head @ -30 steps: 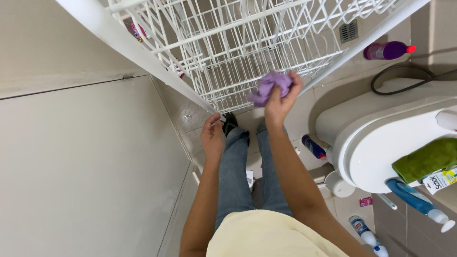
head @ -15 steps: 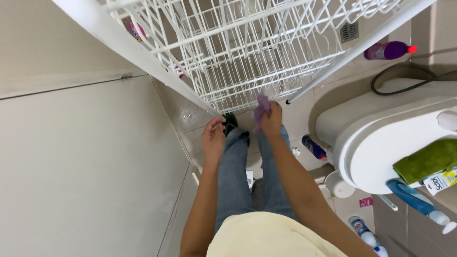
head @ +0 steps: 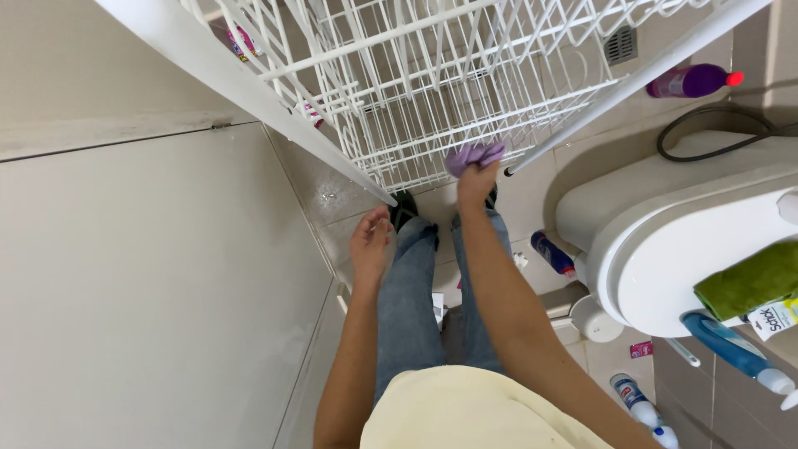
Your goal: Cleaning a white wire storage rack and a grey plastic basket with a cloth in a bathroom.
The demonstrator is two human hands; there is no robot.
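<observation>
Head cam, looking straight down at person's own legs and both arms in a tiled bathroom. Right hand [head: 476, 185] is fisted around a small purple cloth [head: 472, 155], pressing it against the near edge of a white wire rack [head: 432, 91] that spans the top of frame. Cloth sits bunched at the rack's lower rim, just beside the white tube frame bar [head: 632, 87] running diagonally to upper right. Left hand [head: 370, 243] hangs free below the rack's near-left corner, fingers loosely curled, half open, holding nothing, not touching the rack; it's over the left thigh of the blue jeans [head: 416, 308]. Pale yellow shirt [head: 465, 411] at bottom centre.

Rest: white toilet [head: 665, 249] w/ closed lid at right, green cloth [head: 748, 283] lying on its right side, a blue spray bottle [head: 731, 349] just below that. Purple bottle w/ red cap [head: 690, 81] lying on floor upper right, near a floor drain [head: 622, 46]. Dark hose [head: 715, 137] looped behind toilet. Small blue bottle [head: 553, 254] on floor btwn leg and toilet base, another white/blue bottle [head: 633, 397] lower right. Beige wall panel [head: 150, 274] fills the left side.
</observation>
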